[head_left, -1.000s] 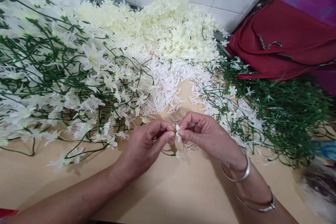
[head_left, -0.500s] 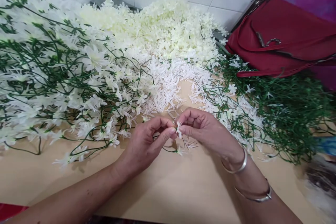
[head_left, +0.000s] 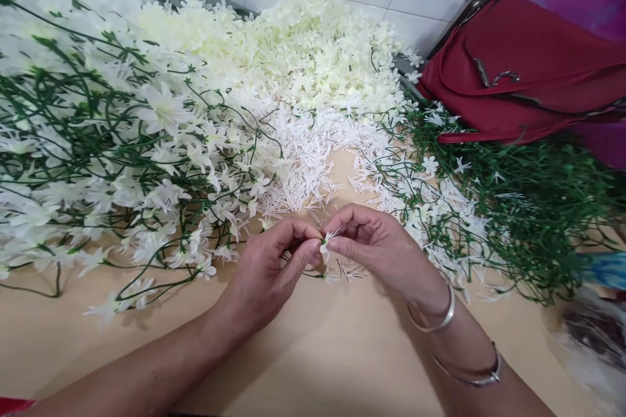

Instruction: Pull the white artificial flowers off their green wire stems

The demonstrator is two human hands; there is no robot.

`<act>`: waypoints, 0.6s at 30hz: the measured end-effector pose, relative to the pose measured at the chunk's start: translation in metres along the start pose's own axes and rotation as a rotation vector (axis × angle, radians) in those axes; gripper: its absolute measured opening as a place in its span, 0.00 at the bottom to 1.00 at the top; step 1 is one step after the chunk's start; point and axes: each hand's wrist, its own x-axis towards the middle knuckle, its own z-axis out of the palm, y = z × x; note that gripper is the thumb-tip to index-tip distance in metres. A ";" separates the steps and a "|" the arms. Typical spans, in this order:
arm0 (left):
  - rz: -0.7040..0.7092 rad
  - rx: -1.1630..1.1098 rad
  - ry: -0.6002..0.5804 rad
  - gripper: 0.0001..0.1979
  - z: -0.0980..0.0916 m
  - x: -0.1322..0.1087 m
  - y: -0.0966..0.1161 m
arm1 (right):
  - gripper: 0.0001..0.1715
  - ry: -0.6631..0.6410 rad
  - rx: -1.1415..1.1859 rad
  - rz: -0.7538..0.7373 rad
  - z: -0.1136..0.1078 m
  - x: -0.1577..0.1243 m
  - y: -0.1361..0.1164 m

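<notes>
Between my fingertips is a small white artificial flower point(head_left: 326, 247) with thin white stamens sticking up from it. My left hand point(head_left: 280, 267) pinches it at its green base, thumb against forefinger. From the other side my right hand point(head_left: 375, 242), with two silver bangles at the wrist, pinches the petals and stamens. A green stem runs below my left fingers, partly hidden by them. Just under my hands, a few loose white stamens point(head_left: 349, 270) lie on the tan tabletop point(head_left: 332, 352).
Finished-looking white flowers on green stems point(head_left: 161, 111) pile up at left. Behind are cream petals point(head_left: 317, 52) and white stamen pieces point(head_left: 303, 169). Bare green stems point(head_left: 538, 208) lie at right, below a red bag point(head_left: 528, 65). A clear plastic bag point(head_left: 587, 352) sits at the right edge.
Both hands stay pinched on the flower and have shifted slightly left in view. The flower has turned a little, so its green base and stamens show more plainly.
</notes>
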 end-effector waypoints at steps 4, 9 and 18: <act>-0.032 0.043 0.025 0.06 -0.001 0.000 0.000 | 0.13 0.056 0.010 -0.019 0.004 0.002 0.005; -0.030 0.034 0.010 0.07 -0.005 0.002 0.002 | 0.15 0.100 0.030 -0.051 0.011 0.004 0.008; 0.050 -0.095 0.032 0.06 -0.003 0.002 0.012 | 0.15 0.263 -0.127 -0.241 -0.001 0.007 0.005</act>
